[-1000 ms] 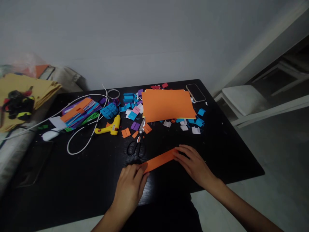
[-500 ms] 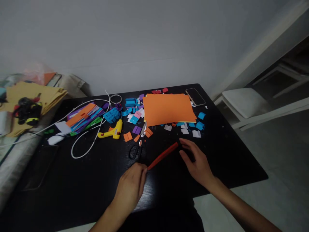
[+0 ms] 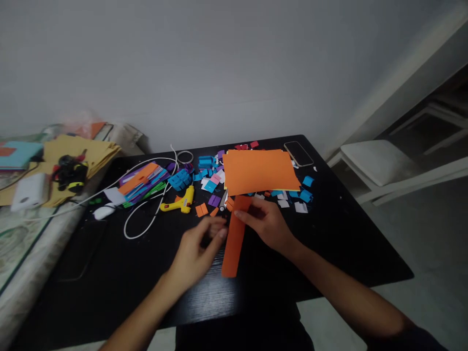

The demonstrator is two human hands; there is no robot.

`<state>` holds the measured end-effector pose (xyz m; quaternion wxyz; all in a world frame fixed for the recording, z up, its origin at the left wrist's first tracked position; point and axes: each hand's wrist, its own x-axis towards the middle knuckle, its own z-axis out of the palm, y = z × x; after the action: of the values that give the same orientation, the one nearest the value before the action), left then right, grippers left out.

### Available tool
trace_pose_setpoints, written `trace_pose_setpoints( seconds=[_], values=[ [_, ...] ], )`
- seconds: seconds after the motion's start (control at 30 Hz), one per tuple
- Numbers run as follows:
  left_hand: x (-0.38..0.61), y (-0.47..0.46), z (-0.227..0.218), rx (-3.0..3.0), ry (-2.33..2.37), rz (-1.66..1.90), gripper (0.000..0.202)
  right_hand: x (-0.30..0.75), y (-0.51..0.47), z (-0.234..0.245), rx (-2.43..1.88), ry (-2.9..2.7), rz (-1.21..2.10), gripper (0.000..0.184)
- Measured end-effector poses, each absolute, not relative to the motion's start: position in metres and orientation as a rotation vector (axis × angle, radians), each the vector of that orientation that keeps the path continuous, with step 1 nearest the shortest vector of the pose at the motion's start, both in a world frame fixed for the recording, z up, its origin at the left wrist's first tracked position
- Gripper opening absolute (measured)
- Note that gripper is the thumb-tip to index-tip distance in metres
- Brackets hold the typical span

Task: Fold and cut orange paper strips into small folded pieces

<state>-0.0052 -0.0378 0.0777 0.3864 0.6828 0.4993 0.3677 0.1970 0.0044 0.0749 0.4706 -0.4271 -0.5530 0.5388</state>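
Note:
A long orange paper strip [image 3: 234,243] hangs lengthwise over the black table [image 3: 109,263], its far end pinched by my right hand [image 3: 265,224]. My left hand [image 3: 199,246] hovers just left of the strip, fingers loosely curled and apart, holding nothing, above the spot where black scissors lay; only the scissors' blade tip [image 3: 223,201] shows. Behind the hands lies a stack of orange sheets [image 3: 259,170].
Small coloured paper squares [image 3: 212,183] litter the table's back. A yellow glue gun [image 3: 181,202] with white cable, folded coloured strips [image 3: 142,180], a tape roll [image 3: 185,157] and a phone [image 3: 299,153] lie there. A white chair [image 3: 369,158] stands right; yellow envelopes [image 3: 84,156] left.
The strip went from lying flat across between both hands to being lifted and turned lengthwise in my right hand. My left hand let go of its end and moved up over the scissors.

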Motion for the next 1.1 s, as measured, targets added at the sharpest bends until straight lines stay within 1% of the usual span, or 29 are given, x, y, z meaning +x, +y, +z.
trace_pose_setpoints(
  seconds=[0.07, 0.13, 0.2, 0.27, 0.33, 0.53, 0.63, 0.77, 1.0, 1.03, 1.1],
  values=[
    [-0.006, -0.013, 0.104, 1.788, 1.205, 1.078, 0.019, 0.189, 0.014, 0.096, -0.98, -1.499, 1.249, 0.02],
    [-0.005, 0.007, 0.127, 1.863, 1.18, 1.17, 0.011, 0.182, 0.023, 0.114, -0.915, -1.526, 1.22, 0.021],
    [-0.004, 0.019, 0.143, 1.917, 1.161, 1.249, 0.008, 0.178, 0.03, 0.129, -0.857, -1.538, 1.167, 0.023],
    [-0.003, 0.026, 0.151, 1.922, 1.173, 1.298, 0.011, 0.177, 0.036, 0.138, -0.863, -1.522, 1.097, 0.026],
    [-0.003, 0.029, 0.153, 1.877, 1.183, 1.318, 0.014, 0.177, 0.04, 0.142, -0.886, -1.488, 1.053, 0.025],
    [-0.005, 0.032, 0.146, 1.86, 1.195, 1.244, 0.019, 0.175, 0.044, 0.143, -0.891, -1.47, 0.934, 0.009],
    [-0.006, 0.034, 0.142, 1.955, 1.232, 1.217, 0.019, 0.175, 0.043, 0.14, -0.953, -1.463, 0.877, 0.008],
    [-0.004, 0.037, 0.137, 2.042, 1.21, 1.257, 0.011, 0.178, 0.042, 0.134, -1.035, -1.47, 0.777, 0.01],
    [-0.003, 0.04, 0.13, 2.02, 1.213, 1.309, 0.002, 0.179, 0.042, 0.131, -1.042, -1.476, 0.741, 0.008],
    [-0.003, 0.04, 0.129, 1.983, 1.215, 1.313, 0.002, 0.179, 0.042, 0.131, -1.041, -1.471, 0.749, 0.008],
    [-0.002, 0.04, 0.126, 1.883, 1.209, 1.348, 0.013, 0.177, 0.04, 0.132, -1.035, -1.45, 0.773, 0.009]
  ],
)
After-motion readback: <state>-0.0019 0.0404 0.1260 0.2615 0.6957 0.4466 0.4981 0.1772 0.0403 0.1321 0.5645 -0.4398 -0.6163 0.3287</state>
